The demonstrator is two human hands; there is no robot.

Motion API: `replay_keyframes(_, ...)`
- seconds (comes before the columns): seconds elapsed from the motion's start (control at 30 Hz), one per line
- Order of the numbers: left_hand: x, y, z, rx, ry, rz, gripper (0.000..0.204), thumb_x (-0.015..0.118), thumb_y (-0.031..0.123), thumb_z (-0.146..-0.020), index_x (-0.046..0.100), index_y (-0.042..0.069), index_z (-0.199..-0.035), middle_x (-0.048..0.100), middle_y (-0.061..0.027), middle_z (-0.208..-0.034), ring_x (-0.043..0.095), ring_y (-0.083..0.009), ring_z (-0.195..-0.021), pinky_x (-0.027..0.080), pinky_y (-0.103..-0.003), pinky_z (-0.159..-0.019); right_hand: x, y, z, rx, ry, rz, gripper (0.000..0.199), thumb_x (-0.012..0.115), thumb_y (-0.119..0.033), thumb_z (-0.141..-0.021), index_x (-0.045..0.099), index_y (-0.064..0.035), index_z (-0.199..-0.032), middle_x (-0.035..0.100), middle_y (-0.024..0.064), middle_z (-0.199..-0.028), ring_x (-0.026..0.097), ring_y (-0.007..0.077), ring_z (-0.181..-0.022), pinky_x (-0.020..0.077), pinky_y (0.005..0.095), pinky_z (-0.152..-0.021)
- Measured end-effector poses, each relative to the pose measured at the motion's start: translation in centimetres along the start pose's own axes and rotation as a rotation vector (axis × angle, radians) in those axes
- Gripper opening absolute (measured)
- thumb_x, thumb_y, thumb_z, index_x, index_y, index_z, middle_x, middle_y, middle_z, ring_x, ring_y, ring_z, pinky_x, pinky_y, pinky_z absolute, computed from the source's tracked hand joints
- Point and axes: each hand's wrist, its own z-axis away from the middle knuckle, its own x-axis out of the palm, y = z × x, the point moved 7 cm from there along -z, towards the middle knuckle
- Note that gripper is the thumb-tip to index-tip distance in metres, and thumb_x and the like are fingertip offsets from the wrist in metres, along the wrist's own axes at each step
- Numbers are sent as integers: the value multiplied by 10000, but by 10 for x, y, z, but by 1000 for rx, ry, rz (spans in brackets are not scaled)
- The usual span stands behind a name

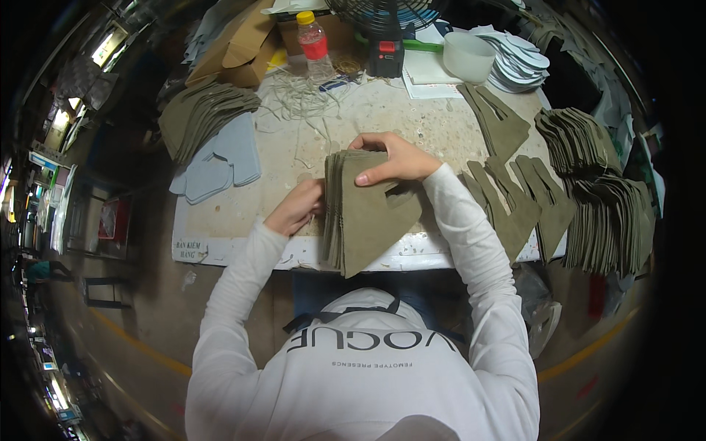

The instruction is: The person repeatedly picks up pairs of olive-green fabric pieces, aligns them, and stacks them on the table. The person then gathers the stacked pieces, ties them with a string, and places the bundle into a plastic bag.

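A thick stack of olive-green cut pieces (371,220), of cloth or leather, stands on edge at the near side of the table, its layers fanned along the left side. Over its top edge my right hand (393,160) is closed, thumb on the front face and fingers behind. My left hand (298,207) is at the stack's left edge, fingers curled in; the fingertips are partly hidden by the layers, so what they pinch cannot be made out. A dark cut-out slot shows in the front piece, below my right wrist.
More olive pieces (509,202) lie at the right, beside tall olive stacks (610,224). Another olive pile (202,117) and grey-blue pieces (213,173) sit at the left. Behind are loose threads (305,99), a bottle (314,48), a fan (386,55) and a white bowl (468,57).
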Motion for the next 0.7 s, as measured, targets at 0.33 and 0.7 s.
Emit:
replay_keyframes(0.33,47,25,42,202,277,-233,766,779,326,-776,452,-62,-1351,585,-150,-1234,566,-219,-1126,460,-322,-954,4,8,-14,73,-212,54,692,724,-571,-798,643,5,-1173,682,137,-1094,637,232,-985,487,330,-883)
replay_keyframes(0.7,76,66,102,12,27,159,730,585,214,-706,424,-23,-1377,577,-183,-1247,614,-302,-1066,523,-391,-903,75,41,29,272,-100,-1103,529,543,-414,-984,540,-19,-1336,604,121,-1304,610,173,-1113,495,348,-963)
